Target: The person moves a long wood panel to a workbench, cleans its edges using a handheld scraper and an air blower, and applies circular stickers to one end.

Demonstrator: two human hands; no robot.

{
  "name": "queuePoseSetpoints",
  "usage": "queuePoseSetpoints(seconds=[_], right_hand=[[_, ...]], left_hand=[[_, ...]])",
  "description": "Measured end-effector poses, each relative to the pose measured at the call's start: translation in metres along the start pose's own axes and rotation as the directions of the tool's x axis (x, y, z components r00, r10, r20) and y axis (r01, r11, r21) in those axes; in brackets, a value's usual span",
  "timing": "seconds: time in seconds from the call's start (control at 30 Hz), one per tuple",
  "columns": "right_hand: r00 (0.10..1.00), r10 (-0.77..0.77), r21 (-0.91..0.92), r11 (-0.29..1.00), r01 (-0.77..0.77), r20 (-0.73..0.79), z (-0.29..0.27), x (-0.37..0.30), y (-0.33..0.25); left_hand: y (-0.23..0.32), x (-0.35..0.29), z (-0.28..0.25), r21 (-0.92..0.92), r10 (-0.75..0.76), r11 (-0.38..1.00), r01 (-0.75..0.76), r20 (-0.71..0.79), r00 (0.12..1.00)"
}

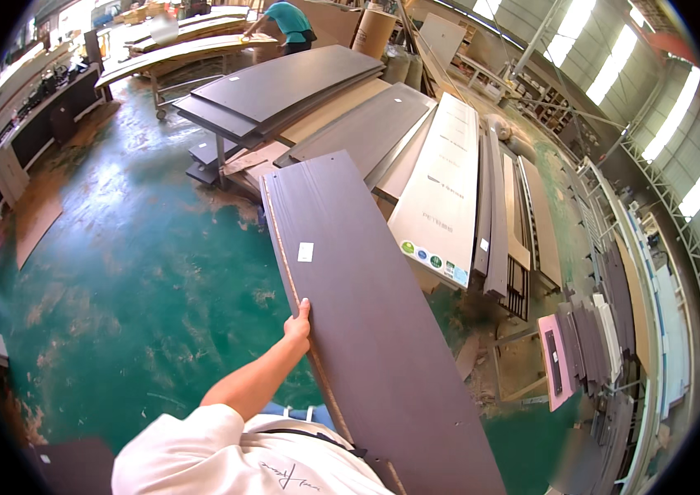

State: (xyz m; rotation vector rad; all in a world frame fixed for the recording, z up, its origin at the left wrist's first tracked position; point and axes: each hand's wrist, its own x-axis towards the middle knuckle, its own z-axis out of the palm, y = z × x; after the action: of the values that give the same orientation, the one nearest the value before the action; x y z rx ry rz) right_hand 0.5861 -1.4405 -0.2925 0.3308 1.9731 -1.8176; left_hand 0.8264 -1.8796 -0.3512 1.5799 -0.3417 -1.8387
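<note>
A long dark grey-brown board (366, 297) slants across the middle of the view, from beside my body up toward the stacks ahead. It has a small white label on its face, and its left edge shows a bare, light brown core. My left hand (298, 324) is closed on that left edge, with the thumb lying on the upper face and the fingers hidden underneath. My right hand does not show. Beyond the far end of the board lie more dark panels (362, 124).
Large dark panels (284, 87) are stacked at the back. A long white wrapped package (441, 190) lies right of my board. Upright dark panels and a pink one (556, 363) stand in a rack at the right. A co-worker in a teal shirt (290, 23) bends over a far table.
</note>
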Motion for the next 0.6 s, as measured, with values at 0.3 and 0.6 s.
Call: queuePoseSetpoints(seconds=[0.3,0.6], right_hand=[[0.916,0.012,0.097,0.995,0.030,-0.401,0.022,-0.081,0.010],[0.815,0.036,0.110,0.993,0.034,-0.579,0.074,-0.109,0.001]], left_hand=[[0.129,0.188,0.061,0.200,-0.014,0.980,0.009,0.025,1.000],[0.243,0.269,0.184,0.333,-0.107,0.943,0.007,0.284,0.953]])
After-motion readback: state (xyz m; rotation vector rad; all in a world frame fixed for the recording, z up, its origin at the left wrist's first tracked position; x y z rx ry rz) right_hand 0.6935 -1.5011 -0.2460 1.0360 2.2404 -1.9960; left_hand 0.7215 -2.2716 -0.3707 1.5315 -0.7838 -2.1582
